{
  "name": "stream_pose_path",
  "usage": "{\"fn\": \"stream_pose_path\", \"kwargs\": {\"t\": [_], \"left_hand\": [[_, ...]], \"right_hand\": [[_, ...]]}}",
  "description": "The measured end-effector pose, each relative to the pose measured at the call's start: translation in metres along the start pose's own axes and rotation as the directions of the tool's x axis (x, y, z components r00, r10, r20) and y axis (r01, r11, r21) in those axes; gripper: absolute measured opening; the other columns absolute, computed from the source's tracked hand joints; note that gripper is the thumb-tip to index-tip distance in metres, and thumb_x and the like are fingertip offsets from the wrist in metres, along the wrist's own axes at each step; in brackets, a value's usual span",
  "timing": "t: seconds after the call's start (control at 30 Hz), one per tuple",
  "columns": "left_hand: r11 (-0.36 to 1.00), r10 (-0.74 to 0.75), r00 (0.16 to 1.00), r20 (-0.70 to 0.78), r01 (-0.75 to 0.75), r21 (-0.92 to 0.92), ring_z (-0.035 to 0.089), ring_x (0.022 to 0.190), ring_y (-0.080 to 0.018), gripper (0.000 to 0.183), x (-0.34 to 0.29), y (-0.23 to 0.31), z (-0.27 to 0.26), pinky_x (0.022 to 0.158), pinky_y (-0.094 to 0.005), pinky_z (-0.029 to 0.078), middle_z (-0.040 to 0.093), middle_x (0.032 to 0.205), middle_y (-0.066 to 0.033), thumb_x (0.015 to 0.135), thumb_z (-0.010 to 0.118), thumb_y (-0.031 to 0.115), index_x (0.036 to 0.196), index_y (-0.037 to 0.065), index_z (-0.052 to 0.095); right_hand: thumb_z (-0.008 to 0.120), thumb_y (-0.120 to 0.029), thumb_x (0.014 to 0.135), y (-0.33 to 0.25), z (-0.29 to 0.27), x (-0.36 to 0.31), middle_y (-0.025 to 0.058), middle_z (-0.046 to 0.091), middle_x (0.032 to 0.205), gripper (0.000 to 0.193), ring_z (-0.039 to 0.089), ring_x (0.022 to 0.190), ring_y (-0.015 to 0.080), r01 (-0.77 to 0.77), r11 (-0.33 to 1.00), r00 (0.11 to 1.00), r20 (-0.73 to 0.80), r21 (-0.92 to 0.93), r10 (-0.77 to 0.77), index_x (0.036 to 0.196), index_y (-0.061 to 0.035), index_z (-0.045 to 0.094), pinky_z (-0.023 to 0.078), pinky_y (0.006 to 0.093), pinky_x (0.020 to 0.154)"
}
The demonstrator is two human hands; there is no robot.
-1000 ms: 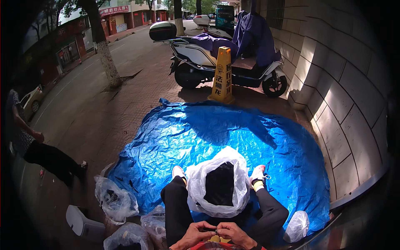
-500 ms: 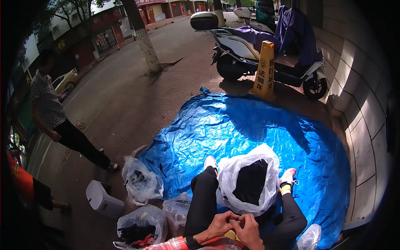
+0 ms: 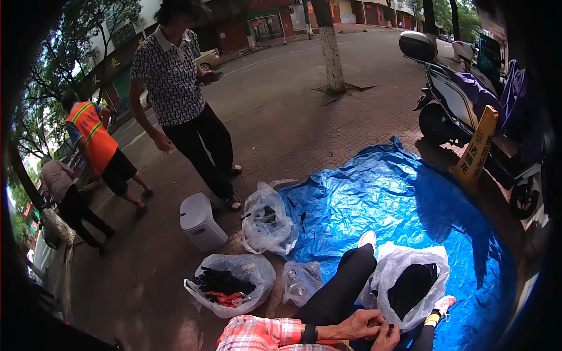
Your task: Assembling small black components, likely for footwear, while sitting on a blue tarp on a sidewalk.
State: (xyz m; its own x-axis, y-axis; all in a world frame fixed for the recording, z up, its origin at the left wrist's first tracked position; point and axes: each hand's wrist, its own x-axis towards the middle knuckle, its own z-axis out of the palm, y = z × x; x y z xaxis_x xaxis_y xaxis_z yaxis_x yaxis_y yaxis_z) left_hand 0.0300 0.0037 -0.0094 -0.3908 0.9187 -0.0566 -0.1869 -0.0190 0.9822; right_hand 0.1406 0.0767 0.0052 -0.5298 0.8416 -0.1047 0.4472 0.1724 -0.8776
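My left hand (image 3: 358, 325) and my right hand (image 3: 386, 339) meet low in the view, above my lap, with fingertips pinched together. A small dark bit shows between them, too small to name. Just beyond, between my legs, stands an open whitish plastic bag (image 3: 383, 270) filled with black, soft-looking material (image 3: 413, 289). To the left, another open clear bag (image 3: 267, 274) holds black, glove-like pieces (image 3: 219, 281) and a red item (image 3: 228, 299). A crumpled clear bag (image 3: 300, 285) lies between this bag and my left leg.
A blue tarp (image 3: 363, 193) spreads ahead. At its left edge sit a clear bag (image 3: 252, 225) with dark bits and a white plastic bin (image 3: 202, 221). A person (image 3: 175, 88) stands behind the bin; two others are farther left. A yellow sign (image 3: 477, 146) and scooter (image 3: 439, 120) stand right.
The view has turned left, so the tarp, bags and scooter sit farther right. More of the people on the left shows. My hands stay together, fingers still pinched.
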Motion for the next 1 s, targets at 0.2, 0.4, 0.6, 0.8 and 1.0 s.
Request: {"fn": "stream_pose_path", "kwargs": {"t": [0.2, 0.4, 0.6, 0.8, 1.0], "left_hand": [[0.968, 0.157, 0.984, -0.083, -0.137, 0.211, 0.054, 0.06, -0.0065, 0.018, 0.011, 0.029, -0.017, 0.052, -0.0207, 0.042, 0.057, 0.068, -0.0044, 0.079, 0.064, 0.003, 0.094, -0.002, 0.057], [0.968, 0.004, 1.0, 0.001, -0.004, -0.251, 0.057, 0.059, -0.0124, 0.014, 0.02, 0.014, -0.01, 0.052, -0.0246, 0.048, 0.056, 0.074, -0.0054, 0.083, 0.056, 0.002, 0.096, 0.001, 0.05], [0.923, -0.134, 0.99, 0.039, 0.139, -0.359, 0.048, 0.055, -0.0047, 0.007, 0.012, 0.012, 0.002, 0.048, -0.0178, 0.033, 0.057, 0.073, -0.0023, 0.085, 0.053, 0.004, 0.092, 0.002, 0.052], [0.949, -0.275, 0.961, -0.012, 0.269, -0.166, 0.047, 0.051, -0.0058, 0.012, 0.014, 0.031, 0.006, 0.045, -0.0179, 0.034, 0.057, 0.067, -0.0053, 0.082, 0.047, 0.001, 0.092, -0.002, 0.054], [0.944, -0.308, 0.951, -0.013, 0.304, -0.125, 0.042, 0.049, -0.0033, 0.017, 0.017, 0.043, 0.011, 0.044, -0.0177, 0.029, 0.054, 0.063, -0.0015, 0.083, 0.048, 0.002, 0.093, -0.002, 0.06]], "right_hand": [[0.047, -0.018, 0.091, -0.036, 0.013, 0.021, 0.0072, 0.052, 0.059, 0.021, 0.051, 0.049, 0.0127, 0.048, 0.928, 0.999, -0.011, 0.37, -0.048, 0.082, -0.0001, 0.049, 0.04, 0.0263, 0.045], [0.049, -0.023, 0.092, -0.022, 0.009, 0.021, 0.0031, 0.051, 0.061, 0.023, 0.05, 0.048, 0.0084, -0.2, 0.569, 0.979, 0.147, 0.798, 0.138, 0.085, -0.0015, 0.048, 0.041, 0.0214, 0.044], [0.049, -0.021, 0.092, -0.013, -0.008, 0.008, 0.0031, 0.052, 0.061, 0.021, 0.052, 0.05, 0.009, -0.122, 0.721, 0.991, 0.121, 0.683, 0.053, 0.085, -0.0005, 0.048, 0.042, 0.0216, 0.045], [0.049, -0.022, 0.092, -0.008, -0.012, 0.007, 0.0027, 0.052, 0.059, 0.022, 0.053, 0.05, 0.0085, -0.035, 0.789, 0.993, 0.112, 0.614, -0.043, 0.083, -0.0008, 0.049, 0.041, 0.0216, 0.045], [0.049, -0.022, 0.092, -0.005, -0.016, 0.011, 0.0039, 0.053, 0.063, 0.021, 0.054, 0.053, 0.0103, -0.248, 0.553, 0.965, 0.256, 0.795, 0.065, 0.086, -0.0021, 0.05, 0.044, 0.0227, 0.048]]}}
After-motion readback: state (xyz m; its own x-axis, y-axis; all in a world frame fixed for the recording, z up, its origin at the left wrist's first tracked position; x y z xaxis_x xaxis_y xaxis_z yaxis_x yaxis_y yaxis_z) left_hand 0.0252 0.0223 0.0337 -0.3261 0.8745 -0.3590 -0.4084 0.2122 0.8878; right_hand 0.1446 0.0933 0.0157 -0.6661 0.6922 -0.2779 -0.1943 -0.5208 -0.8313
